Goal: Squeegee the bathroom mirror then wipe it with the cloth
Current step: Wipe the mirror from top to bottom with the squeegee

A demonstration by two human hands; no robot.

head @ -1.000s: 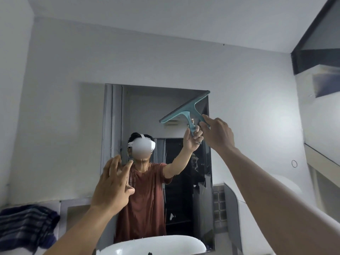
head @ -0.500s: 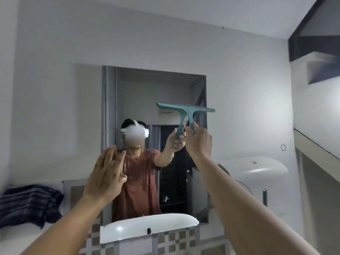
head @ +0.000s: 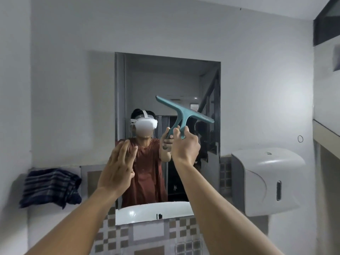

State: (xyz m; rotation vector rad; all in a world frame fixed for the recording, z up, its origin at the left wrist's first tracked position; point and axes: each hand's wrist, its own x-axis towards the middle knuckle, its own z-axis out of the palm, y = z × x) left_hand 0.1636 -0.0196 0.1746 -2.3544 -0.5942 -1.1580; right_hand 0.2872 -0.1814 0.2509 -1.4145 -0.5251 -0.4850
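A rectangular mirror (head: 165, 80) hangs on the white wall straight ahead and reflects a person in a red shirt. My right hand (head: 185, 146) grips the handle of a teal squeegee (head: 184, 115), whose blade tilts down to the right across the mirror's right middle. Raised in front of the mirror's lower left, my left hand (head: 119, 166) is flat, fingers apart, holding nothing. A dark striped cloth (head: 49, 186) lies bunched on a ledge to the left of the mirror.
A white paper dispenser (head: 266, 181) is mounted on the wall right of the mirror. Below the mirror runs a checkered tile wall (head: 117, 234). A small ring hook (head: 300, 138) sits on the right wall, beside a ledge (head: 325, 129).
The squeegee has come down the mirror from its top right corner to the middle, its blade now tilting the other way. The view has dropped, showing the dispenser and tiles.
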